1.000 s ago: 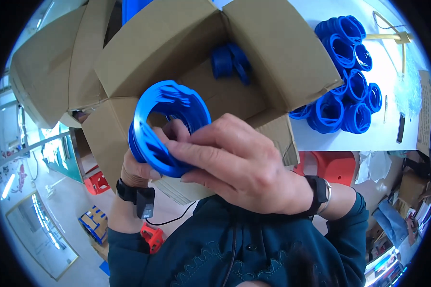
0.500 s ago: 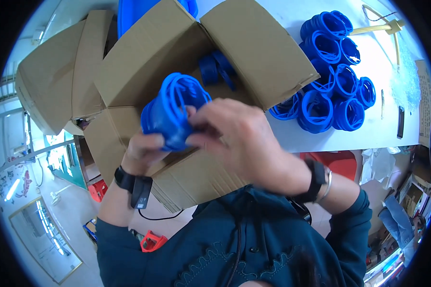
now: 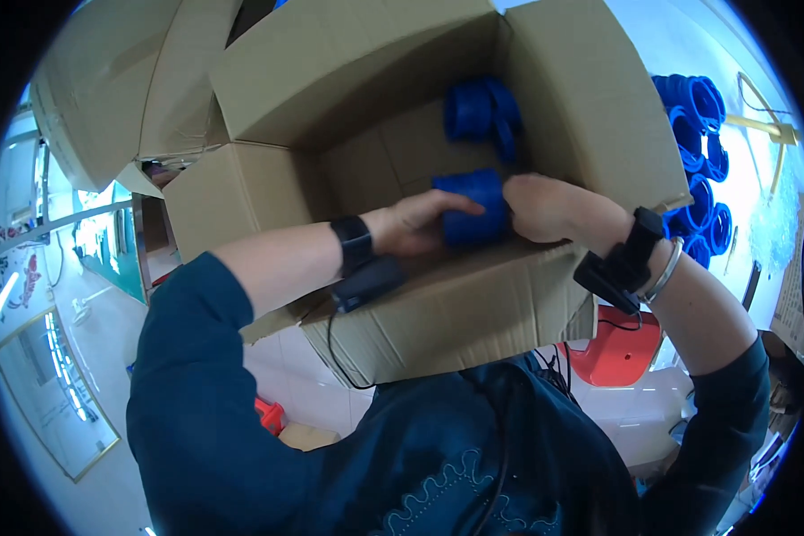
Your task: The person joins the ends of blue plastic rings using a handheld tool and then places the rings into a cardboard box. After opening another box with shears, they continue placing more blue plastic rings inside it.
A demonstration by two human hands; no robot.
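Observation:
Both my hands are down inside an open cardboard box (image 3: 438, 326). Between them lies a blue plastic roll (image 3: 471, 228), tilted on its side and made of coiled bands. My left hand (image 3: 417, 219) grips its left end, thumb over the top and fingers underneath. At the right end, my right hand (image 3: 538, 208) is closed against the roll, its fingertips hidden. Farther in, against the box's right side, rest another blue roll (image 3: 467, 112) and a loose blue band (image 3: 506, 116) leaning beside it.
On the white table to the right stand several stacked blue rolls (image 3: 706, 103), beside a yellow stand (image 3: 782, 134) and clear bubble wrap (image 3: 773, 188). Another cardboard box (image 3: 107, 80) is at the far left. A red stool (image 3: 612, 353) sits below the table edge.
My hands have lowered the blue roll from above the box into it. The roll has tipped onto its side. My view has shifted, so the box appears farther right.

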